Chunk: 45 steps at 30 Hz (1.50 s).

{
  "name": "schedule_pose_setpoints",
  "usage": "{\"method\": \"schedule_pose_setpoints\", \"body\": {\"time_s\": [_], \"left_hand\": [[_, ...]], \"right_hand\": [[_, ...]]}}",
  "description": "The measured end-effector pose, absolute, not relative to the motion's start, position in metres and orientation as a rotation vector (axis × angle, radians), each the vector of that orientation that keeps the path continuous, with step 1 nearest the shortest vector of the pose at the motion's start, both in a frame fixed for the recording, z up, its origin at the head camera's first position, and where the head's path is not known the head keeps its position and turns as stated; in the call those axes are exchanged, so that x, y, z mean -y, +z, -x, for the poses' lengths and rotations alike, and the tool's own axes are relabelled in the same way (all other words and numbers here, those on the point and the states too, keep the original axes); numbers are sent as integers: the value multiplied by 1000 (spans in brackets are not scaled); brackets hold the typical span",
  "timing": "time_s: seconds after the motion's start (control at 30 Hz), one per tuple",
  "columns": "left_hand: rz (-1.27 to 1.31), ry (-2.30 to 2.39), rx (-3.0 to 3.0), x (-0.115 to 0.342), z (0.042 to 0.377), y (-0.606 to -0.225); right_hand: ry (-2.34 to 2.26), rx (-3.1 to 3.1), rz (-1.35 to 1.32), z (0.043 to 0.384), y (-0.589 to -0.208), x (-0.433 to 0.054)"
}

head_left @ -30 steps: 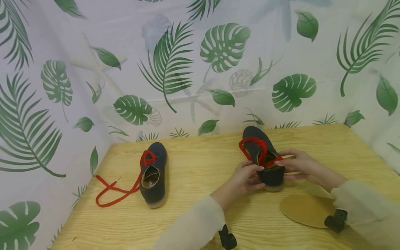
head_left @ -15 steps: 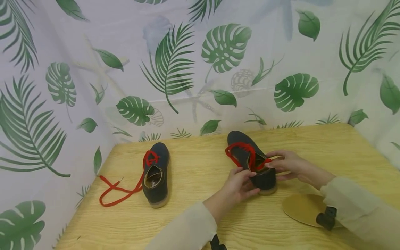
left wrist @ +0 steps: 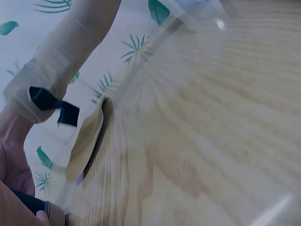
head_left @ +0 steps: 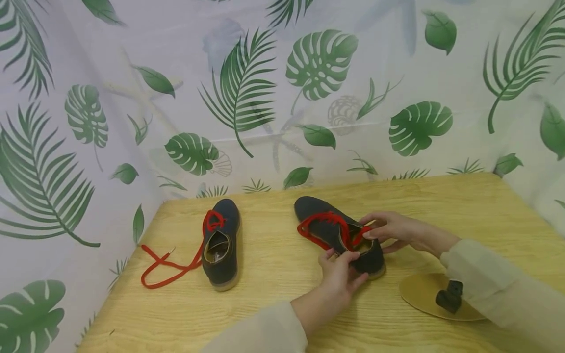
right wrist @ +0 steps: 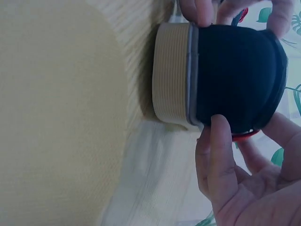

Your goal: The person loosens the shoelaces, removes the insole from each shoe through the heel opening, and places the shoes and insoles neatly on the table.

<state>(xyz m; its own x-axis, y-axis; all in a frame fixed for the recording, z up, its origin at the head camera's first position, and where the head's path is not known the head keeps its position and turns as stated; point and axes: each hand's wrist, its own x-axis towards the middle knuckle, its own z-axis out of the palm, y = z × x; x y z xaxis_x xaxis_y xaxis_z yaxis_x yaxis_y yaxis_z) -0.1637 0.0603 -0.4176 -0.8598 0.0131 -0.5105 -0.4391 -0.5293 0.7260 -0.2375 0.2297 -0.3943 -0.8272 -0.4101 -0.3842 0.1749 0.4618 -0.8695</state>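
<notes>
While the shoe, at 3 o'clock from its mate, is gripped at the heel by left hand and right hand, positioning seems underway; even two-sided guidance is called for.

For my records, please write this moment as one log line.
left hand: holds shoe | right hand: holds same shoe | other shoe: on table | flat tan piece: on table
</notes>
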Motion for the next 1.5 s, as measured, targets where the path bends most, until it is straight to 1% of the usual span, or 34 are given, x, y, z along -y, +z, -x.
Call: {"method": "schedule_pose_setpoints", "body": {"time_s": [0.27, 0.47, 0.6, 0.7, 0.9, 1.0, 1.13, 1.23, 1.3, 1.37, 1.5], "left_hand": [[760, 2549, -1203, -70, 145, -413], [818, 2604, -1164, -79, 141, -414], [816, 2570, -1223, -78, 140, -414], [770, 2495, -1332, -69, 137, -415], [507, 2193, -1760, -36, 126, -422], [328, 2225, -1836, -16, 125, -426], [-34, 2412, -1890, 9, 137, -429], [-379, 2334, -2112, 29, 156, -430], [-541, 2131, -2350, 42, 172, -430], [-628, 1849, -2607, 55, 189, -430], [-690, 1154, -2956, 76, 218, -429]], "right_hand": [[-1263, -2137, 280, 243, -392, -219], [-1207, -2171, 325, 243, -388, -211], [-1242, -2212, 281, 235, -388, -212], [-1335, -2194, 196, 225, -389, -215], [-1545, -2028, -69, 203, -390, -223], [-1637, -1921, -158, 193, -393, -227], [-1776, -1792, -259, 180, -397, -229], [-1854, -1702, -366, 171, -397, -225], [-1885, -1648, -435, 166, -394, -220], [-1905, -1607, -476, 161, -391, -215], [-1954, -1548, -539, 154, -385, -203]]}}
